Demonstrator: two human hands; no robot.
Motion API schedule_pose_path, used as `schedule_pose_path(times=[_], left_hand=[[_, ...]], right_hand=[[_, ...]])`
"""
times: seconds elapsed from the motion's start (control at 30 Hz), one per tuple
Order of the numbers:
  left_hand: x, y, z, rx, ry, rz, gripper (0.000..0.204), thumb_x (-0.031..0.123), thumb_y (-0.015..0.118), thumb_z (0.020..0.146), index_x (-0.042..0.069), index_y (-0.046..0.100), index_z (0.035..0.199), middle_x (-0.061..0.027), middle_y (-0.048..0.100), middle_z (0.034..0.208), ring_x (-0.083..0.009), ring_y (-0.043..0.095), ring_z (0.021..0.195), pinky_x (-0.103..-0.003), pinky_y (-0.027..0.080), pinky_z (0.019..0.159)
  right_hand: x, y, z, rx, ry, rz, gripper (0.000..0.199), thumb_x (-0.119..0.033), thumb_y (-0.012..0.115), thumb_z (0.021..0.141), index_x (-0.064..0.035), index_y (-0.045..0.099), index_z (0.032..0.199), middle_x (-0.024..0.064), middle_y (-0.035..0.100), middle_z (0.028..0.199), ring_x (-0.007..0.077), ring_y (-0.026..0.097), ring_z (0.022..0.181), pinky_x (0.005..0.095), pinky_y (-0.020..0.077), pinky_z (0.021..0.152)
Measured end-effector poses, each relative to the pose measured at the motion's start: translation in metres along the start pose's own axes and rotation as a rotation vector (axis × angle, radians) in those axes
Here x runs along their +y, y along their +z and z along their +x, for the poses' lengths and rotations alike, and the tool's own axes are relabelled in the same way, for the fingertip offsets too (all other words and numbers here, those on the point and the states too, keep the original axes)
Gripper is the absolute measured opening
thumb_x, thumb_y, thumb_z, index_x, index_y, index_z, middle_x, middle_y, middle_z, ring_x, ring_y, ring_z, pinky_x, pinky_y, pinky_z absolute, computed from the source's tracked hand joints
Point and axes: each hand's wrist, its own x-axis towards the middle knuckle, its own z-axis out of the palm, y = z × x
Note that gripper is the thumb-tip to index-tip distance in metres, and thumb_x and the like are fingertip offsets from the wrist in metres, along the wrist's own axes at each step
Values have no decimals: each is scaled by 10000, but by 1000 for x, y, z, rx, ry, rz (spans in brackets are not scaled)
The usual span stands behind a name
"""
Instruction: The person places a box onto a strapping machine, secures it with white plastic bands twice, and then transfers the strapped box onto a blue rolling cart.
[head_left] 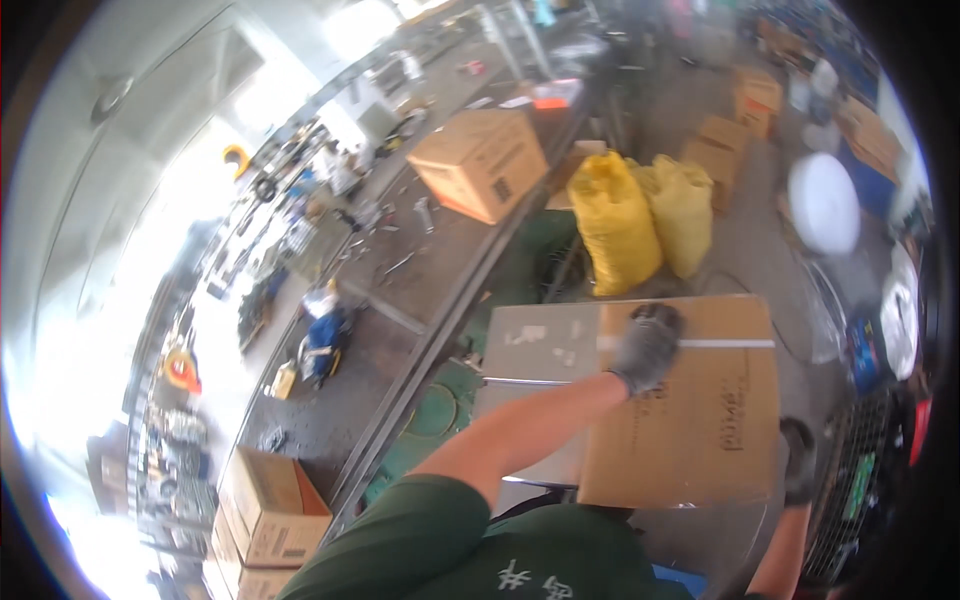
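A large closed cardboard box [690,430] lies in front of me, with a white strap [735,344] across its upper face. My left hand [650,345], in a grey glove, is on top of the box with its fingers curled down at the strap; what lies under the fingers is hidden. My right hand [797,460], in a dark glove, is beside the right edge of the box, its fingers blurred and partly hidden. Beneath the left part of the box shows a grey, worn flat surface [535,345].
To the left runs a long dark workbench [385,300] holding a cardboard box [480,160], wrenches and a blue tool [325,340]. Yellow sacks [612,225] stand beyond the box. A black wire crate [850,490] is at right. More cartons [265,510] stack at lower left.
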Motion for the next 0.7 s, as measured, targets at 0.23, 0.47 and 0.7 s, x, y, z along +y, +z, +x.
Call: schedule_pose_path(times=[0.23, 0.47, 0.7], left_hand=[[-14, 1, -4, 99, -214, -84, 334, 161, 575, 812, 101, 623, 1137, -136, 529, 1237, -334, 458, 1212, -535, 355, 1029], [-34, -8, -9, 236, -300, -495, 516, 67, 657, 764, 101, 572, 1271, -151, 519, 1343, -360, 445, 1270, -464, 324, 1111], [-73, 8, -45, 272, -786, -1135, 736, 177, 748, 795, 68, 385, 1425, -156, 500, 1362, -319, 500, 1221, -425, 407, 1047]], right_hand=[[-10, 44, -75, 117, 12, 100, 427, -323, 530, 994, 35, 592, 1219, 125, 642, 1144, 214, 579, 1020, 341, 438, 948], [36, 64, -74, 475, -3, 428, 531, -328, 553, 978, 22, 500, 1375, 125, 571, 1336, 238, 533, 1199, 374, 367, 1067], [106, -1, -82, 440, 151, 614, 593, -418, 539, 957, 18, 504, 1357, 143, 573, 1331, 286, 532, 1213, 398, 385, 1065]])
